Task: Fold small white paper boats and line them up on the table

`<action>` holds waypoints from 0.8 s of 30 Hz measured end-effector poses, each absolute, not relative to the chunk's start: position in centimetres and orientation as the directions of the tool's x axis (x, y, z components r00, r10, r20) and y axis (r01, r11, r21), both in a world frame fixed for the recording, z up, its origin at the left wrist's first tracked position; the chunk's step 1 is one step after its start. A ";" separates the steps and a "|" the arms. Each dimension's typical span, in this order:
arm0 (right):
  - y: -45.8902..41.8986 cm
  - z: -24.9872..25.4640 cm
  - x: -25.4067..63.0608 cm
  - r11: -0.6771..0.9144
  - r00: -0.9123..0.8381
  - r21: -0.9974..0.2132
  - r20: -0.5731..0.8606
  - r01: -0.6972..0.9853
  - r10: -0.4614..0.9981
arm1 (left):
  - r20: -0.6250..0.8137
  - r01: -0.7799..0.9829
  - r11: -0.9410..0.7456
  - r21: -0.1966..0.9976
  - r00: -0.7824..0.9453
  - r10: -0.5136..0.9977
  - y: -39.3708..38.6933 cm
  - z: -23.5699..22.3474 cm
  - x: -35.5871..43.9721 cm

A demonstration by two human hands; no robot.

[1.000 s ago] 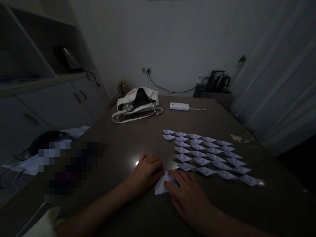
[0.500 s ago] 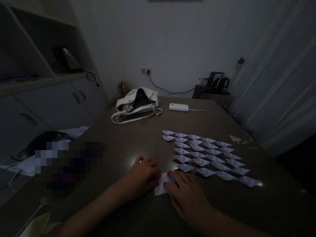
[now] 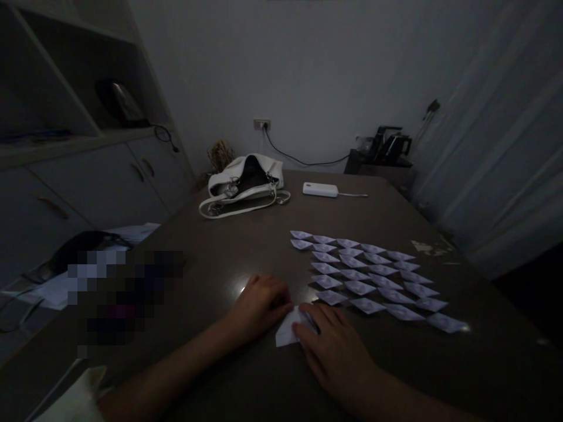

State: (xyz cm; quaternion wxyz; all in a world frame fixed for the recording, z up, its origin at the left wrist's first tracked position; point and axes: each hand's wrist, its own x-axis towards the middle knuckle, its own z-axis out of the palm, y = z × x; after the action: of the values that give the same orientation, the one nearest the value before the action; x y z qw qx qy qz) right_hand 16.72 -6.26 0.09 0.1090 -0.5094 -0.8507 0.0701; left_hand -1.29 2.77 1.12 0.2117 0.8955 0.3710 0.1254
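Right hand (image 3: 332, 337): fingers partly bent, thumb and fingertips closed on the right part of the folded paper (image 3: 285, 333), which lies on the table (image 3: 229, 246). Left hand (image 3: 261, 308): fingers loosely curled, thumb tip at the paper's far left edge; whether it pinches cannot be told. Beyond and right of the paper: small paper boats (image 3: 359, 287) in rows. Well beyond it: white handbag (image 3: 233, 173), white power bank (image 3: 320, 189).
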 end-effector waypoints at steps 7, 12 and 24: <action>-6.2 0.2 16.7 0.473 -0.458 -0.212 0.118 0.855 0.881 | 0.035 0.567 -0.712 0.414 0.772 0.635 2.5 2.9 -1.8; -6.3 0.1 16.8 0.476 -0.459 -0.209 0.124 0.854 0.880 | -0.045 0.535 -0.724 0.435 0.816 0.576 2.1 3.6 -2.4; -6.2 -0.3 16.9 0.484 -0.460 -0.226 0.154 0.845 0.875 | 0.002 0.491 -0.692 0.529 0.814 0.580 1.5 3.2 -2.9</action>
State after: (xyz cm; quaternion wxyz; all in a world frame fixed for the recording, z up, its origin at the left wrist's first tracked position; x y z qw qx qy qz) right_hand 16.92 -6.25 -0.33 0.1250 -0.5045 -0.8523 0.0587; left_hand -2.90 1.48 3.15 0.2618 0.9158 0.2926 0.0849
